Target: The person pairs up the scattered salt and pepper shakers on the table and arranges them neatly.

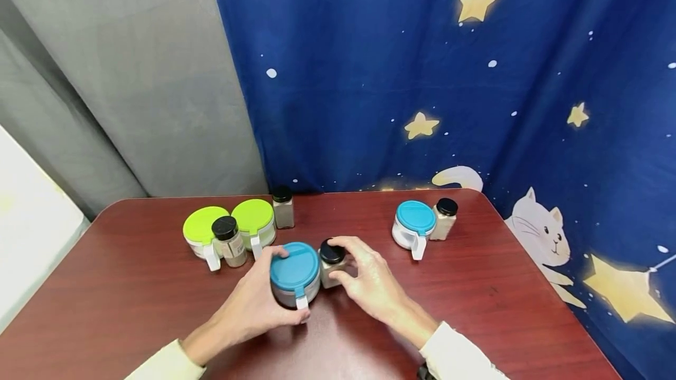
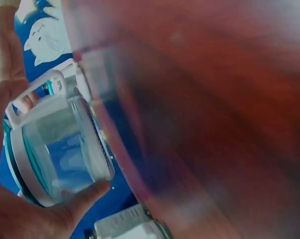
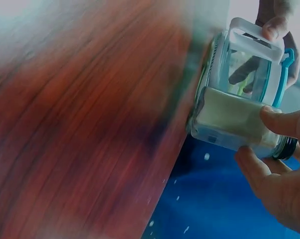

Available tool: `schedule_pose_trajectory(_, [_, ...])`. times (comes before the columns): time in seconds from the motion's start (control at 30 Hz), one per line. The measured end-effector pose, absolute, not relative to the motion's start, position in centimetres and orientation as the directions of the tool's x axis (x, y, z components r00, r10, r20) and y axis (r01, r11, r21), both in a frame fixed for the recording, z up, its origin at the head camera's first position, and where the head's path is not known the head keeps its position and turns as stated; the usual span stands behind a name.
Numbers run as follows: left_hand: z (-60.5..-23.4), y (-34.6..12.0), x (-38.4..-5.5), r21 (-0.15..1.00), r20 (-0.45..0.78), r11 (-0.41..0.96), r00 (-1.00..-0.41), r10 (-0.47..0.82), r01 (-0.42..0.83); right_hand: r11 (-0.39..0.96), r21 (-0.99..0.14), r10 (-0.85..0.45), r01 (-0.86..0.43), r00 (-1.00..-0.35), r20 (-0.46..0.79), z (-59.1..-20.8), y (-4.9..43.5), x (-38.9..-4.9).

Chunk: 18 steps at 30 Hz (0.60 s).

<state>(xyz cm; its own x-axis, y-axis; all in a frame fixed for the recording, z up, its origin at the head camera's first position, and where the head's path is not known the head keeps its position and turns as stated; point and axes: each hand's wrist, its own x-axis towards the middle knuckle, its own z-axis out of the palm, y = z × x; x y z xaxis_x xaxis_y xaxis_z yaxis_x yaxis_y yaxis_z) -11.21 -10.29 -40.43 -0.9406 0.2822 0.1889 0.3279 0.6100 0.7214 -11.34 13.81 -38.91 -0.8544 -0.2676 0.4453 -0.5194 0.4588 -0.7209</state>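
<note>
My left hand (image 1: 253, 304) grips a clear seasoning jar with a blue lid (image 1: 294, 267), fingers along its left side and thumb at the white handle. Pressed close to the jar's right side stands a square spice bottle (image 1: 328, 277) with a black cap. My right hand (image 1: 372, 283) holds that bottle between thumb and fingers, up near the cap. In the right wrist view the pale contents of the spice bottle (image 3: 234, 117) show through its wall, and both containers stand upright on the table. The left wrist view shows the clear body of the seasoning jar (image 2: 65, 144).
Left of my hands stand two green-lidded jars (image 1: 203, 226) with a black-capped shaker (image 1: 230, 244) between them. Another black-capped bottle (image 1: 283, 211) is behind them. On the right, a second blue-lidded jar (image 1: 415, 216) stands beside a black-capped bottle (image 1: 444, 221). Curtains (image 1: 359, 75) hang behind the table.
</note>
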Motion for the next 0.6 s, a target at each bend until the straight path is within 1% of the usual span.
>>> schedule_pose_trajectory(0.17, [-40.2,-8.5,-13.4,0.745,0.205,0.555,-0.919,0.338,0.371,0.510,-0.703,-0.226,-0.496,-0.866,0.446,-39.0,15.6,-12.2])
schedule_pose_trajectory(0.33, [-40.4,-5.9,-15.9,0.757,0.218,0.531,-0.914,0.343,0.380,0.542,-0.705,-0.153,-0.457,-0.879,0.452,-39.5,17.3,-14.0])
schedule_pose_trajectory(0.5, [-41.3,-3.5,-18.5,0.785,0.200,0.487,-0.900,0.387,0.384,0.605,-0.697,-0.100,-0.385,-0.905,0.413,-40.4,18.9,-15.9])
schedule_pose_trajectory(0.6, [-41.7,-3.0,-20.0,0.808,0.191,0.449,-0.890,0.414,0.382,0.610,-0.703,-0.095,-0.365,-0.915,0.392,-40.6,19.5,-17.1])
